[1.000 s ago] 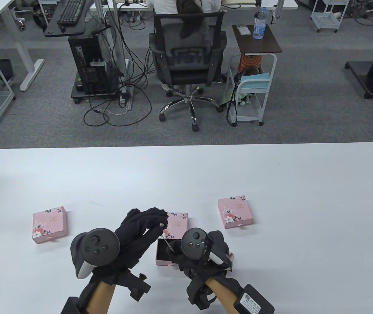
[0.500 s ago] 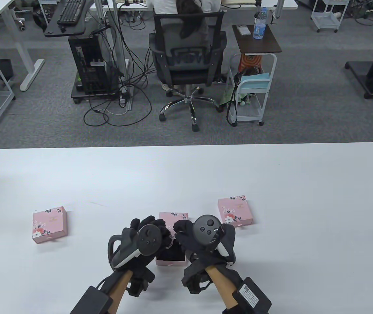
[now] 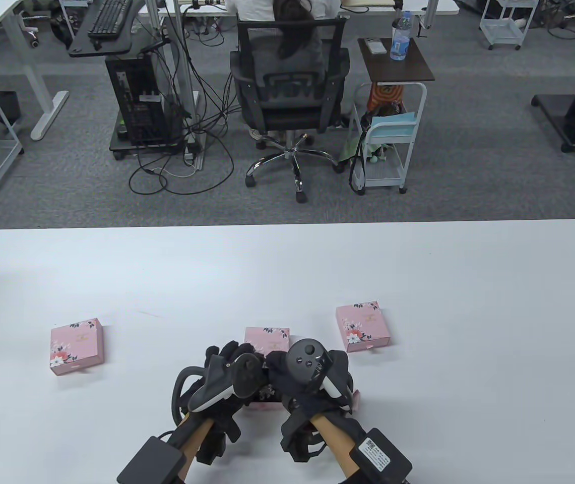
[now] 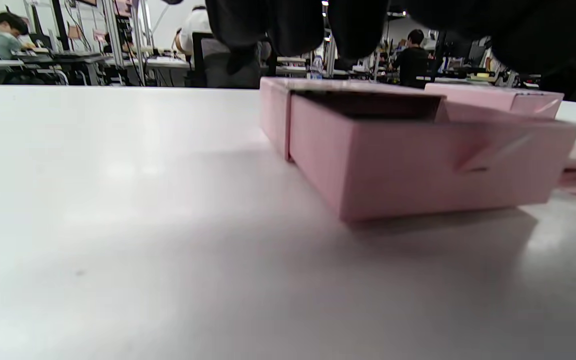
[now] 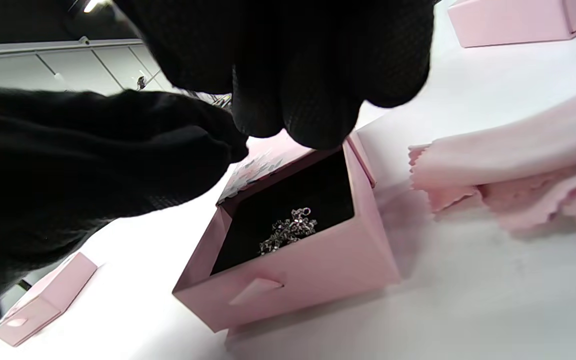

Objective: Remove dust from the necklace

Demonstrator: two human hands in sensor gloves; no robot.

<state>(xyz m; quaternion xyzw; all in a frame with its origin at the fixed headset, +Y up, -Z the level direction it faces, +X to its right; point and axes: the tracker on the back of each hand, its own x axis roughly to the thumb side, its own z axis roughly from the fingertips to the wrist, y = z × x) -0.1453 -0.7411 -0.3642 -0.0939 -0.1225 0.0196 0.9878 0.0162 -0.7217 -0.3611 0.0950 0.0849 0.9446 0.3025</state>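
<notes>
The necklace lies heaped on the black lining of the pulled-out drawer of the middle pink box. Both gloved hands hover close together over that drawer. My right hand has its fingertips bunched just above the drawer, clear of the necklace. My left hand comes in from the left, its fingers drawn to a point beside the right fingertips; whether it pinches anything is hidden. In the left wrist view the drawer's front fills the middle, with my fingertips hanging above it.
A folded pink cloth lies on the table right of the drawer, mostly under my right hand in the table view. Two closed pink boxes stand at the left and right. The white table stretches away behind.
Both hands came down and together over the open drawer. The necklace, held up between them a second ago, now lies inside the drawer.
</notes>
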